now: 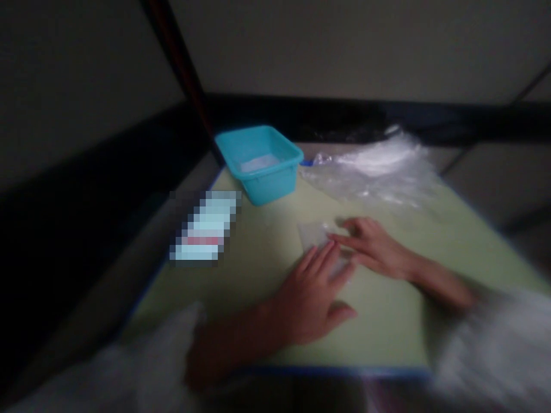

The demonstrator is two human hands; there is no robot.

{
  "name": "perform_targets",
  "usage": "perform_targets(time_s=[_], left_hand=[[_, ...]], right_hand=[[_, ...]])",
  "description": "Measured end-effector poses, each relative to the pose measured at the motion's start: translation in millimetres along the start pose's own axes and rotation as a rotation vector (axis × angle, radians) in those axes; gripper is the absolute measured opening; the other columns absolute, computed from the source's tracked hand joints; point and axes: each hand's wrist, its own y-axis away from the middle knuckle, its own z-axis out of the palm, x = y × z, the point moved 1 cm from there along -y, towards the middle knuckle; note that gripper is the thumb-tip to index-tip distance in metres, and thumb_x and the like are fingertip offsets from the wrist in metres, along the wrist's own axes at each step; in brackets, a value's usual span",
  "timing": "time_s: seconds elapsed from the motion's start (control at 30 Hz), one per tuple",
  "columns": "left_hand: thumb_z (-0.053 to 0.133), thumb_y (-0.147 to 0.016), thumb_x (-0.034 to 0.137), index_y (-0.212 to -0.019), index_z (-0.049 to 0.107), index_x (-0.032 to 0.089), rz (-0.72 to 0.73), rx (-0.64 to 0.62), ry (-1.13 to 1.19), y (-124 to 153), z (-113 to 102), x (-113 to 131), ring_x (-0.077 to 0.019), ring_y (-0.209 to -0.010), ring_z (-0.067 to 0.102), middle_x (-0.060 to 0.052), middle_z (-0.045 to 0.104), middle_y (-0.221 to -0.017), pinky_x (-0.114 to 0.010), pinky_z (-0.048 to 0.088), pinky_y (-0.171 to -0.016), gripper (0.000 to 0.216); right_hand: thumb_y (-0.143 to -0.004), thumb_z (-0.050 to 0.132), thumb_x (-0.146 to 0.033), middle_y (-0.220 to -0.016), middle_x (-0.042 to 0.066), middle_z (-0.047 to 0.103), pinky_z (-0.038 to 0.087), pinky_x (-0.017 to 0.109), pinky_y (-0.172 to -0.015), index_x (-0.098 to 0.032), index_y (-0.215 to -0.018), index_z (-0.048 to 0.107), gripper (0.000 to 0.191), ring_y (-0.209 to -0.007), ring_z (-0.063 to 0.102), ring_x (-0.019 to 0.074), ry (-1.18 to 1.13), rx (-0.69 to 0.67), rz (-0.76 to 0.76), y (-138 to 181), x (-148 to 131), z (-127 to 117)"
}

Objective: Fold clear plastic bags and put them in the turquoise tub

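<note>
A small clear plastic bag (310,234) lies flat on the yellow-green table (383,327), partly covered by my hands. My left hand (313,292) rests palm down over its near part, fingers stretched out and thumb apart. From the right, my right hand (374,244) reaches to the bag's right edge, its index finger extended onto the plastic close to the left fingertips. The other right fingers are bent and blurred. Whether anything is inside the bag cannot be made out.
A turquoise plastic basket (275,186) stands at the back left, with something whitish in it. To its right lies a heap of clear plastic bags (387,163). A pixelated, phone-like shape (206,226) is at the left edge. Blue edging (344,371) runs round the table.
</note>
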Motion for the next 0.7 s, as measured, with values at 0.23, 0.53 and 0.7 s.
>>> perform_targets(time_s=[0.23, 0.53, 0.7], left_hand=[[0.046, -0.087, 0.054, -0.142, 0.03, 0.018, 0.001, -0.007, -0.003, 0.6, 1.0, -0.7, -0.0321, -0.14, 0.019, -0.021, 0.025, -0.149, -0.049, 0.018, -0.113, 0.068], [0.044, -0.088, 0.055, -0.143, 0.028, 0.017, 0.011, 0.016, -0.01, 1.0, 3.1, -0.6, -0.0315, -0.14, 0.02, -0.02, 0.027, -0.148, -0.048, 0.019, -0.113, 0.069], [0.042, -0.088, 0.056, -0.143, 0.027, 0.016, 0.018, 0.006, -0.013, 1.2, 2.5, -0.8, -0.0302, -0.14, 0.02, -0.018, 0.029, -0.148, -0.047, 0.017, -0.113, 0.069]], right_hand=[[-0.091, 0.017, -0.062, -0.121, 0.017, 0.043, 0.034, 0.049, -0.088, -0.022, -0.139, 0.043, 0.067, -0.109, 0.041, 0.0309, -0.069, 0.011, -0.019, 1.4, 5.0, -0.6], [-0.092, 0.02, -0.061, -0.123, 0.017, 0.043, 0.034, 0.05, -0.089, -0.024, -0.14, 0.042, 0.064, -0.109, 0.041, 0.0315, -0.041, 0.006, -0.014, 0.4, 5.7, 0.2], [-0.092, 0.021, -0.06, -0.126, 0.016, 0.041, 0.034, 0.05, -0.089, -0.025, -0.14, 0.041, 0.062, -0.111, 0.04, 0.0311, -0.037, -0.007, -0.013, 0.3, 5.9, 0.0]])
